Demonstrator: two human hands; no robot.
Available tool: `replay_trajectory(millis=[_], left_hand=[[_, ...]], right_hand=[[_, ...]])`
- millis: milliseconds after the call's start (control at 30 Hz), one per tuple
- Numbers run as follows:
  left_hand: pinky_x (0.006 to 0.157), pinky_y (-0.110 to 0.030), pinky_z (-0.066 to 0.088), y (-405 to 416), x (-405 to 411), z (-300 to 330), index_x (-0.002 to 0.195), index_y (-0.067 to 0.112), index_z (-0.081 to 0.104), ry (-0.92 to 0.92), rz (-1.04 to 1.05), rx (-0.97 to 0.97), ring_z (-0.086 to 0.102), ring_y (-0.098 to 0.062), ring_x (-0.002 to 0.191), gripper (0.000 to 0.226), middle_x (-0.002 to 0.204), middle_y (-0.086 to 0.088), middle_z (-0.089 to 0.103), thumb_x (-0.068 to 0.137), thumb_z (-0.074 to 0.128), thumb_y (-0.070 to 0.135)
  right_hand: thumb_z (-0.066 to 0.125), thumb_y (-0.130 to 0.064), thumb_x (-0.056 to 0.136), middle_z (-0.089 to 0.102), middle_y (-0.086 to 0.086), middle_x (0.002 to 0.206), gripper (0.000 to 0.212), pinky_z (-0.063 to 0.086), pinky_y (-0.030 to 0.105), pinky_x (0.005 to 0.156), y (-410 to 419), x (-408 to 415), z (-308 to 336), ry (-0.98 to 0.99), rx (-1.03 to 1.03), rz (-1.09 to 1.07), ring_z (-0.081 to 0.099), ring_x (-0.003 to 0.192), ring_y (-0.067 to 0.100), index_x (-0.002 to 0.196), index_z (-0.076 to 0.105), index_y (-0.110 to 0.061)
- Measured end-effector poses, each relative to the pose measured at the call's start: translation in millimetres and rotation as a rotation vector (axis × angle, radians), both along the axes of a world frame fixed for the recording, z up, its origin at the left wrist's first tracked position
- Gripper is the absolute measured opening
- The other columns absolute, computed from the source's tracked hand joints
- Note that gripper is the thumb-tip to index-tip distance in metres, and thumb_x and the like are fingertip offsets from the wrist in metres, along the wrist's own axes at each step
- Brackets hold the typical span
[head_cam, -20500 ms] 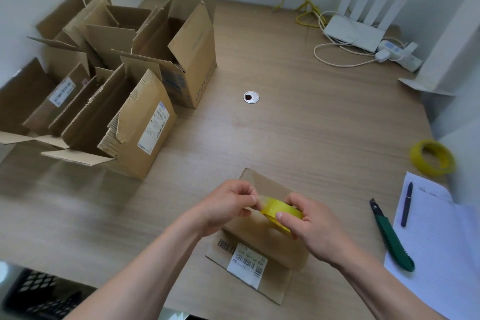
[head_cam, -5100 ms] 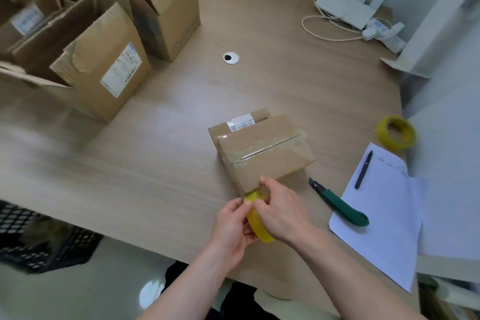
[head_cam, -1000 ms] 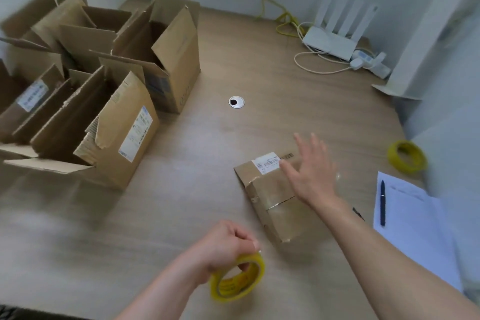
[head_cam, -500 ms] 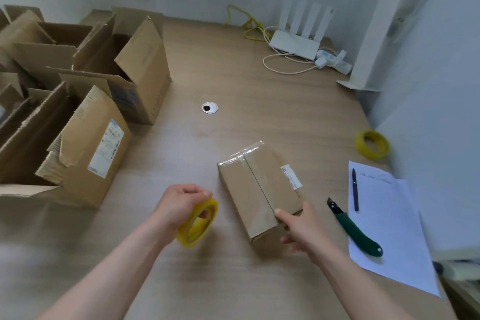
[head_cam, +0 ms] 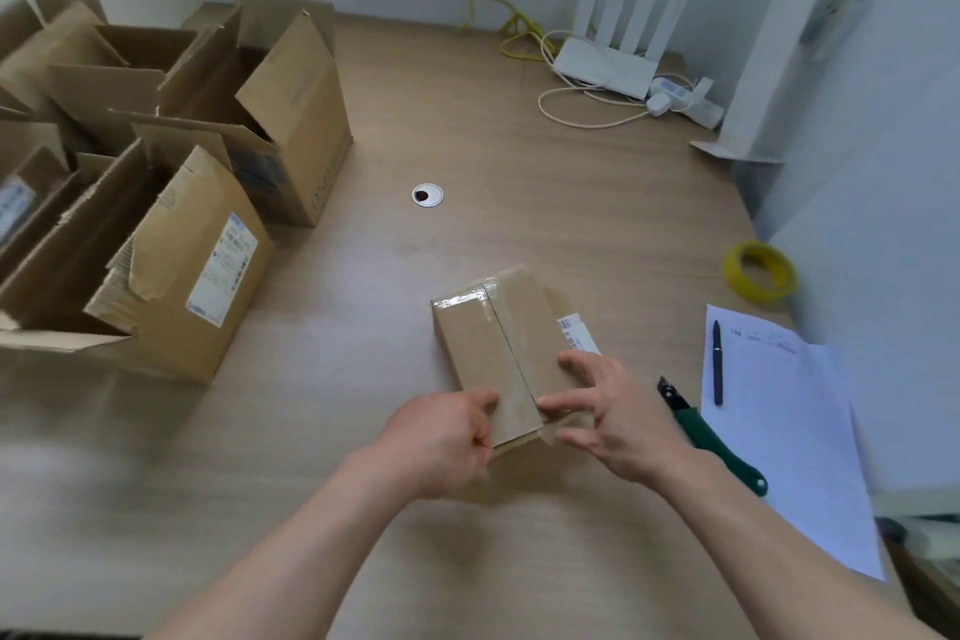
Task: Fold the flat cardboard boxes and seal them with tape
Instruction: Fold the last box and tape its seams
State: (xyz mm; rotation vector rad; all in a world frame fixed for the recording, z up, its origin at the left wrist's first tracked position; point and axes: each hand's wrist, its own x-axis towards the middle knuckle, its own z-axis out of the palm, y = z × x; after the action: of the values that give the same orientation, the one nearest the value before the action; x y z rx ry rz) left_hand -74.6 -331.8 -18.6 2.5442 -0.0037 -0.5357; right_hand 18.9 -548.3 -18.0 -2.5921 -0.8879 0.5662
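Cardboard box (head_cam: 501,348), small, brown and taped shiny along its top seam, sat near the middle of the wooden worktop (head_cam: 519,161). At its near end the left hand (head_cam: 447,437) curled against the left corner; what it held was hidden. The right hand (head_cam: 608,411) spread wide, fingertips touching the top. Bare worktop lay beyond; open boxes (head_cam: 171,203) crowded the left.

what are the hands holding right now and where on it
Both hands hold the small brown taped cardboard box at its near end: the left hand grips the near-left corner, and the right hand has spread fingers on the near-right top edge.
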Motion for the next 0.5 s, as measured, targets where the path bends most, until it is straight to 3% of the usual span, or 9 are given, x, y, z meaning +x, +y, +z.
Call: replay_trajectory(millis=[100,233,367,500], left_hand=[[0.091,-0.024,0.046,2.6,-2.5,-9.3,0.081,0.027,0.067,0.013,0.055,-0.043,0.057,-0.014,0.120,0.008,0.146,0.035,0.037,0.085,0.061,0.031],[0.087,-0.017,0.043,5.8,-3.9,-9.3,0.079,0.030,0.069,0.038,0.077,-0.048,0.057,-0.008,0.118,0.008,0.143,0.039,0.037,0.084,0.063,0.030],[0.086,-0.016,0.042,6.3,-1.6,-7.3,0.077,0.031,0.069,0.088,0.111,-0.069,0.057,-0.005,0.118,0.010,0.143,0.038,0.039,0.085,0.064,0.026],[0.089,-0.018,0.044,2.5,0.2,-4.9,0.084,0.025,0.072,0.095,0.113,-0.048,0.057,-0.005,0.118,0.008,0.144,0.035,0.040,0.086,0.065,0.025]], right_hand=[[0.072,-0.042,0.086,0.045,-0.009,0.140,0.026,0.029,0.011,0.094,-0.1,-5.0,-2.0,-0.093,-0.027,0.005,0.040,0.126,0.012,0.111,0.073,-0.037],[0.066,-0.058,0.083,0.048,-0.011,0.125,0.030,0.038,0.021,0.075,1.2,-12.8,-9.1,-0.209,-0.087,0.042,0.043,0.112,0.013,0.101,0.070,-0.035],[0.074,-0.052,0.076,0.049,-0.003,0.112,0.033,0.048,0.034,0.074,8.7,-15.1,-19.1,-0.229,-0.052,0.006,0.043,0.099,0.021,0.088,0.065,-0.024],[0.074,-0.055,0.066,0.043,-0.006,0.105,0.036,0.043,0.029,0.070,14.7,-11.3,-24.4,-0.224,-0.116,-0.006,0.041,0.097,0.022,0.084,0.056,-0.030]])
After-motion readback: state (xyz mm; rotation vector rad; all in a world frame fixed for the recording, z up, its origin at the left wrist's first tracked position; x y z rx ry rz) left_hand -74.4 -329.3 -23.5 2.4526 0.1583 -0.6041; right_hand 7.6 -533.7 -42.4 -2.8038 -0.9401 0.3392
